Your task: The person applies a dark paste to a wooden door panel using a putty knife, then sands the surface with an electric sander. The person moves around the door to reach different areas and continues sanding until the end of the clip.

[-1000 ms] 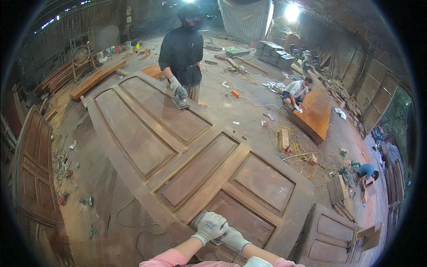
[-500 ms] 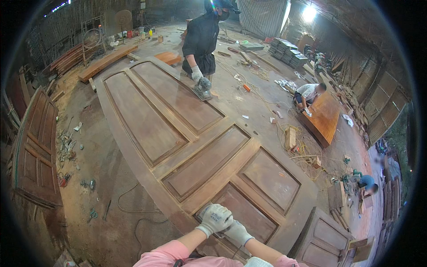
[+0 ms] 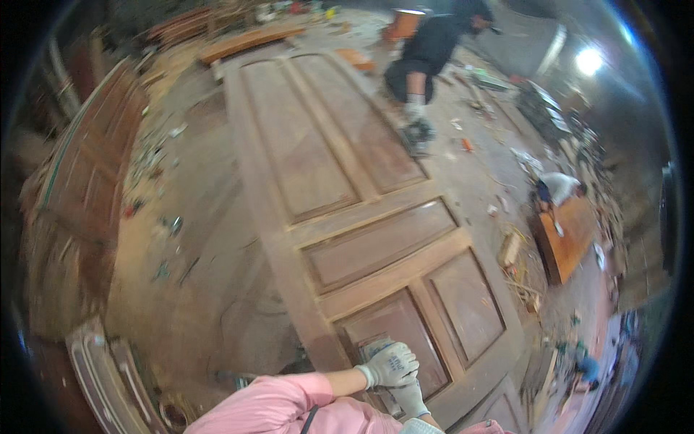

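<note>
A large brown panelled wooden door (image 3: 376, 269) lies flat before me, blurred by motion. My left hand (image 3: 391, 364), in a white work glove, is closed over a tool at the lower left panel near me. That tool looks like a sander (image 3: 374, 349); only a greyish edge shows and the gloves hide the rest. My right hand (image 3: 409, 397), gloved too, is closed just below and against the left one, apparently on the same sander. Across the door a person in dark clothes (image 3: 432, 54) presses another power sander (image 3: 418, 136) onto its far right edge with a gloved hand.
Another panelled door (image 3: 90, 163) leans at the left. Carved wooden parts (image 3: 108, 376) stand at the lower left. Small tools and scraps litter the floor. At the right, a crouching person (image 3: 560, 189) works at an orange-brown wooden slab (image 3: 567, 239), beside tangled yellow cords (image 3: 517, 271).
My view has swung left, so the door appears further right. My hands have shifted on the near panel, still together. The person opposite bends lower, the sander now at the door's edge.
</note>
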Action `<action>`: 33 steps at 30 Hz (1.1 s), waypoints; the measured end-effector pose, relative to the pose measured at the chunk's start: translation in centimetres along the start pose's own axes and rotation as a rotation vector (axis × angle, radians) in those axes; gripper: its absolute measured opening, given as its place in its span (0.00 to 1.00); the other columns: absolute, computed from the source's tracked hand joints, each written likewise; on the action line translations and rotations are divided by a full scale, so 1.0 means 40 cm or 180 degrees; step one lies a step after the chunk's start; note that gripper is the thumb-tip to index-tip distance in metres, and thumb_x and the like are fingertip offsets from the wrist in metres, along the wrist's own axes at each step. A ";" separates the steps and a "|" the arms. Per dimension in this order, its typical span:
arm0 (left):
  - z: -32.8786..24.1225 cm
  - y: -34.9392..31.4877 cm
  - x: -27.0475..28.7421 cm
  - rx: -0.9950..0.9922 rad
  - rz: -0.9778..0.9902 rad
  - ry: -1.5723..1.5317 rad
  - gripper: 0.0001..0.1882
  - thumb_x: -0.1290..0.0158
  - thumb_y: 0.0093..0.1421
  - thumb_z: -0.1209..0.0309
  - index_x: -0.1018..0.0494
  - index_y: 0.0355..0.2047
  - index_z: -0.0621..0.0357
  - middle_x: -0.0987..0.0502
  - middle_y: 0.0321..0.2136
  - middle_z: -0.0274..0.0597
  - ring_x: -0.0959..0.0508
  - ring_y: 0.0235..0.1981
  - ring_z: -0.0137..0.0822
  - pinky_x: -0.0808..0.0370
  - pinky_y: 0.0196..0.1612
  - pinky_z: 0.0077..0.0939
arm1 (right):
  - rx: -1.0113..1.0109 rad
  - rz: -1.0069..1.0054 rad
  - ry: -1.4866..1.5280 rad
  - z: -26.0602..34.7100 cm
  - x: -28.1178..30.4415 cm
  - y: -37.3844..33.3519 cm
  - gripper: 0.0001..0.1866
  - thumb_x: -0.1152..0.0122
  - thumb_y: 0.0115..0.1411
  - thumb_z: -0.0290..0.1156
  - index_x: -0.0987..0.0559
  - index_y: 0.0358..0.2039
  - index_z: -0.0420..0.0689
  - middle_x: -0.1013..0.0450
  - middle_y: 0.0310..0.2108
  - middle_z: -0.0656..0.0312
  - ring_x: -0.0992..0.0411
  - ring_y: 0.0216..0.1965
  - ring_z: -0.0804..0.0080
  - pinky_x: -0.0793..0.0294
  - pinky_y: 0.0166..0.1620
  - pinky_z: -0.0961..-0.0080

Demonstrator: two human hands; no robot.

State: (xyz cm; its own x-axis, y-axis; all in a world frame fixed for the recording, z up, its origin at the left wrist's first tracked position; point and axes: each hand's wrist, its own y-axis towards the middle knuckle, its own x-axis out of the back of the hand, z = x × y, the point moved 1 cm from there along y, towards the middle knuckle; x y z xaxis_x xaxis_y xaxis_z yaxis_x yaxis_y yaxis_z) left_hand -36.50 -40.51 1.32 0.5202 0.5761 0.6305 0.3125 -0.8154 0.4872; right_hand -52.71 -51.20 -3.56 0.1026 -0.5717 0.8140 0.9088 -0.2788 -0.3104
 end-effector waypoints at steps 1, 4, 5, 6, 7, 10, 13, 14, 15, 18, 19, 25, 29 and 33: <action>0.017 0.003 0.008 0.0046 -0.0009 0.0091 0.12 0.42 0.59 0.56 0.24 0.27 0.49 0.23 0.28 0.41 0.22 0.35 0.45 0.25 0.47 0.43 | 0.0289 -0.0059 -0.0091 -0.007 -0.008 0.024 0.29 0.31 0.62 0.44 0.22 0.62 0.48 0.19 0.54 0.51 0.21 0.55 0.50 0.22 0.58 0.55; 0.083 0.000 0.044 0.0162 -0.0047 0.0310 0.12 0.43 0.59 0.56 0.25 0.27 0.49 0.23 0.29 0.41 0.22 0.36 0.46 0.26 0.49 0.44 | 0.0442 0.0060 0.0084 -0.021 -0.039 0.118 0.34 0.25 0.59 0.38 0.25 0.64 0.44 0.22 0.59 0.53 0.24 0.60 0.53 0.25 0.63 0.57; 0.109 -0.002 0.064 0.0196 -0.0097 0.0412 0.12 0.43 0.59 0.56 0.24 0.27 0.49 0.23 0.29 0.40 0.22 0.36 0.46 0.26 0.49 0.44 | 0.0240 0.0222 0.0386 0.024 -0.021 0.147 0.34 0.25 0.60 0.38 0.26 0.65 0.44 0.23 0.60 0.52 0.25 0.61 0.53 0.26 0.63 0.57; 0.125 -0.013 0.078 0.0244 -0.0153 0.0525 0.12 0.42 0.59 0.56 0.24 0.28 0.49 0.23 0.29 0.40 0.22 0.36 0.46 0.26 0.49 0.44 | 0.0039 0.0398 0.0673 0.095 0.014 0.176 0.35 0.25 0.60 0.39 0.26 0.65 0.44 0.24 0.61 0.52 0.25 0.62 0.54 0.27 0.64 0.57; 0.135 -0.017 0.082 0.0293 -0.0215 0.0562 0.12 0.42 0.59 0.56 0.24 0.28 0.49 0.22 0.29 0.40 0.22 0.36 0.45 0.26 0.49 0.44 | -0.0186 0.0531 0.0939 0.129 0.036 0.186 0.35 0.25 0.60 0.39 0.27 0.66 0.43 0.25 0.62 0.52 0.26 0.62 0.54 0.27 0.65 0.56; 0.132 -0.006 0.080 0.0315 -0.0347 0.0620 0.12 0.42 0.59 0.56 0.23 0.28 0.49 0.22 0.29 0.39 0.21 0.36 0.45 0.26 0.49 0.44 | 0.0300 0.0635 0.0007 0.096 0.029 0.213 0.37 0.24 0.59 0.38 0.28 0.66 0.44 0.27 0.63 0.51 0.27 0.63 0.54 0.29 0.65 0.57; 0.083 -0.012 0.053 0.0333 -0.0307 0.0555 0.12 0.42 0.59 0.56 0.23 0.28 0.48 0.22 0.29 0.39 0.21 0.35 0.44 0.26 0.49 0.42 | 0.0287 0.0184 0.0576 0.079 0.035 0.147 0.37 0.21 0.56 0.41 0.25 0.65 0.45 0.23 0.61 0.51 0.24 0.60 0.52 0.25 0.62 0.57; 0.054 -0.018 0.031 0.0337 -0.0248 0.0562 0.12 0.42 0.59 0.56 0.23 0.28 0.48 0.22 0.29 0.38 0.21 0.35 0.44 0.27 0.49 0.42 | 0.0264 0.0037 0.0864 0.076 0.043 0.112 0.37 0.20 0.55 0.41 0.24 0.64 0.46 0.23 0.60 0.51 0.23 0.60 0.51 0.25 0.61 0.57; 0.025 -0.023 0.010 0.0333 -0.0186 0.0567 0.12 0.42 0.59 0.55 0.23 0.28 0.48 0.22 0.29 0.38 0.21 0.35 0.43 0.27 0.49 0.42 | 0.0256 -0.0028 0.1108 0.078 0.057 0.066 0.38 0.20 0.55 0.41 0.24 0.64 0.46 0.23 0.60 0.51 0.24 0.60 0.51 0.25 0.62 0.57; -0.063 -0.044 -0.072 0.0259 -0.0151 0.0378 0.12 0.42 0.59 0.55 0.23 0.28 0.48 0.22 0.28 0.38 0.21 0.36 0.42 0.27 0.49 0.41 | 0.0125 0.0136 0.0714 0.022 0.053 -0.024 0.36 0.24 0.59 0.40 0.26 0.66 0.46 0.26 0.65 0.54 0.28 0.65 0.51 0.31 0.68 0.55; -0.081 -0.054 -0.099 0.0237 -0.0190 0.0322 0.12 0.42 0.59 0.55 0.23 0.28 0.48 0.23 0.28 0.38 0.21 0.35 0.42 0.27 0.49 0.41 | 0.0149 0.0144 0.0627 0.012 0.053 -0.039 0.36 0.24 0.59 0.40 0.26 0.66 0.46 0.26 0.65 0.54 0.29 0.66 0.52 0.32 0.69 0.55; -0.067 -0.052 -0.081 0.0223 -0.0257 0.0282 0.13 0.42 0.58 0.55 0.24 0.26 0.48 0.23 0.27 0.38 0.21 0.35 0.42 0.27 0.48 0.41 | 0.0202 0.0178 0.0428 0.012 0.049 -0.067 0.33 0.29 0.63 0.40 0.26 0.67 0.47 0.27 0.66 0.56 0.33 0.69 0.54 0.37 0.72 0.55; 0.045 -0.035 0.040 0.0262 -0.0379 0.0573 0.12 0.41 0.56 0.55 0.24 0.24 0.48 0.23 0.26 0.38 0.22 0.33 0.43 0.26 0.47 0.43 | 0.0694 0.0140 0.0665 0.021 -0.004 0.108 0.33 0.28 0.62 0.32 0.28 0.66 0.42 0.28 0.64 0.52 0.31 0.66 0.56 0.33 0.69 0.57; 0.123 -0.039 0.111 0.0361 -0.0564 0.0754 0.12 0.41 0.56 0.56 0.23 0.24 0.48 0.22 0.26 0.38 0.21 0.32 0.44 0.26 0.47 0.43 | -0.0510 0.0703 0.1467 0.213 0.063 0.175 0.34 0.26 0.61 0.27 0.30 0.65 0.39 0.28 0.62 0.51 0.29 0.63 0.58 0.28 0.65 0.60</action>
State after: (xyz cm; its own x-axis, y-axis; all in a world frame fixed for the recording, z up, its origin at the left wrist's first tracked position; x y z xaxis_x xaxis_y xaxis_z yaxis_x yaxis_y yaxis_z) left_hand -30.77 -36.97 0.38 0.2543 0.6961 0.6714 0.4754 -0.6945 0.5400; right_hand -42.64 -48.01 0.50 0.0635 -0.8997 0.4318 0.8088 -0.2071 -0.5504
